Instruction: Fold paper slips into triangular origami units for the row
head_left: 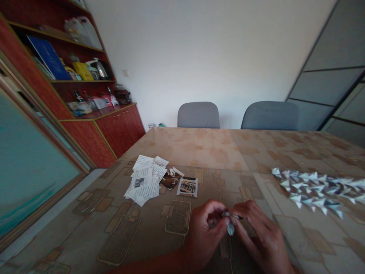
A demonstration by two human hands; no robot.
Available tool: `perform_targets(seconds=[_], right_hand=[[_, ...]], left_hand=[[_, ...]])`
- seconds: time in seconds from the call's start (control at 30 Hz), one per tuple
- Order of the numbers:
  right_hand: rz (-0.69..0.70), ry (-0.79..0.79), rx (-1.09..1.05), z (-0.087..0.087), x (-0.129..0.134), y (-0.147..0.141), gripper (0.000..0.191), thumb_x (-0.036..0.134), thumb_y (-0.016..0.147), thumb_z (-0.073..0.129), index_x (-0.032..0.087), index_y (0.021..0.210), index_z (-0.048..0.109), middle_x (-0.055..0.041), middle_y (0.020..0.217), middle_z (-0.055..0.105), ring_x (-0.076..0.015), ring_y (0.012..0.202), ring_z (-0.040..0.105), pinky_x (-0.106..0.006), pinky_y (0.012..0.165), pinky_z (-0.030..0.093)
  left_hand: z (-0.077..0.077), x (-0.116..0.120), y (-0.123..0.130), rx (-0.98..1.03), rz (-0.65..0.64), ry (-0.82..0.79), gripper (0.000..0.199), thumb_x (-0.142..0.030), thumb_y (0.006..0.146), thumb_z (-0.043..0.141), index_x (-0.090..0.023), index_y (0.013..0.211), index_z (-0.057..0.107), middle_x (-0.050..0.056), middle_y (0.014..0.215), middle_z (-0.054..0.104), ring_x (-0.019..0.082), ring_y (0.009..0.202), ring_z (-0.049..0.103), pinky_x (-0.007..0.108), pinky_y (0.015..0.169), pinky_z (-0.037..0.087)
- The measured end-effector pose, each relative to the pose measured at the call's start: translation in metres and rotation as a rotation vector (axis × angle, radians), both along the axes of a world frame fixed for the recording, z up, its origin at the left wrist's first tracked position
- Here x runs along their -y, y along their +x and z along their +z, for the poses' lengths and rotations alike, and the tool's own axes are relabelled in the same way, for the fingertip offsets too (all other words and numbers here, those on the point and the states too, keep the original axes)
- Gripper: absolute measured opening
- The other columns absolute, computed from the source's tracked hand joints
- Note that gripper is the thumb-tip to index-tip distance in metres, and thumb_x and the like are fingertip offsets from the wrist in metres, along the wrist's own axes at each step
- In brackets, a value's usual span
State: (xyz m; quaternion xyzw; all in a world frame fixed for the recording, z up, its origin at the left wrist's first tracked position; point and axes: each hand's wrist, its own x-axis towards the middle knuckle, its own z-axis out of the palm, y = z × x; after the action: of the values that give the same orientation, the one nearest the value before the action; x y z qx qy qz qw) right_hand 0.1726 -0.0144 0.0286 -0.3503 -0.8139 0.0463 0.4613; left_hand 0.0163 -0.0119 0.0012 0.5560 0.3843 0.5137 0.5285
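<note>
Both my hands meet low in the view, right of centre, over the patterned tablecloth. Between the fingertips is a small folded paper piece (pixel 230 227), pale and partly hidden by the fingers. My left hand (pixel 205 232) pinches it from the left with thumb and index finger. From the right, my right hand (pixel 258 232) closes its thumb and fingers on the same piece. Printed paper pieces (pixel 144 184) lie in a loose pile to the left, beside a brown picture piece (pixel 171 179) and a piece with a dark photo (pixel 188 187).
Rows of several folded paper shapes (pixel 312 186) stand on the right of the table (pixel 211 146). Two grey chairs (pixel 199 115) (pixel 270 115) are behind its far edge. Red shelves (pixel 85 85) with bottles and a kettle rise at the left.
</note>
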Motion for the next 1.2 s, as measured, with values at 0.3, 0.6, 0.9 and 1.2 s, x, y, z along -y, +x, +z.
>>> perform_targets(seconds=[0.3, 0.6, 0.9, 1.2], right_hand=[[-0.02, -0.093, -0.057, 0.001, 0.0, 0.0, 0.013, 0.012, 0.09, 0.052, 0.021, 0.093, 0.061, -0.0024, 0.079, 0.065, -0.0164, 0.072, 0.064, -0.025, 0.065, 0.052], [-0.008, -0.082, -0.042, -0.005, 0.001, -0.003, 0.013, 0.01, 0.089, 0.053, 0.02, 0.094, 0.06, -0.0032, 0.079, 0.064, -0.0154, 0.073, 0.064, -0.023, 0.065, 0.053], [0.014, -0.026, 0.054, -0.008, -0.001, -0.001, 0.015, 0.013, 0.092, 0.051, 0.02, 0.1, 0.062, -0.0049, 0.084, 0.066, -0.0169, 0.078, 0.065, -0.025, 0.069, 0.054], [-0.037, -0.023, 0.088, -0.008, -0.002, -0.004, 0.014, 0.015, 0.091, 0.052, 0.02, 0.099, 0.063, -0.0044, 0.082, 0.066, -0.0183, 0.075, 0.065, -0.028, 0.068, 0.054]], left_hand=[[0.001, 0.002, -0.001, 0.096, -0.095, -0.016, 0.015, -0.022, 0.084, 0.061, -0.013, 0.095, 0.062, 0.005, 0.078, 0.064, 0.014, 0.069, 0.061, 0.024, 0.065, 0.049], [-0.003, -0.001, 0.005, 0.016, -0.032, -0.032, 0.012, -0.013, 0.077, 0.062, -0.013, 0.089, 0.062, 0.005, 0.082, 0.067, 0.015, 0.074, 0.062, 0.024, 0.068, 0.049], [-0.002, -0.001, 0.002, -0.043, 0.041, 0.013, 0.003, -0.012, 0.079, 0.056, -0.015, 0.078, 0.055, 0.001, 0.073, 0.059, 0.013, 0.069, 0.057, 0.022, 0.064, 0.044], [-0.01, -0.002, 0.003, -0.034, 0.043, 0.019, 0.005, -0.011, 0.08, 0.054, -0.014, 0.08, 0.059, 0.002, 0.074, 0.061, 0.013, 0.068, 0.057, 0.021, 0.062, 0.044]])
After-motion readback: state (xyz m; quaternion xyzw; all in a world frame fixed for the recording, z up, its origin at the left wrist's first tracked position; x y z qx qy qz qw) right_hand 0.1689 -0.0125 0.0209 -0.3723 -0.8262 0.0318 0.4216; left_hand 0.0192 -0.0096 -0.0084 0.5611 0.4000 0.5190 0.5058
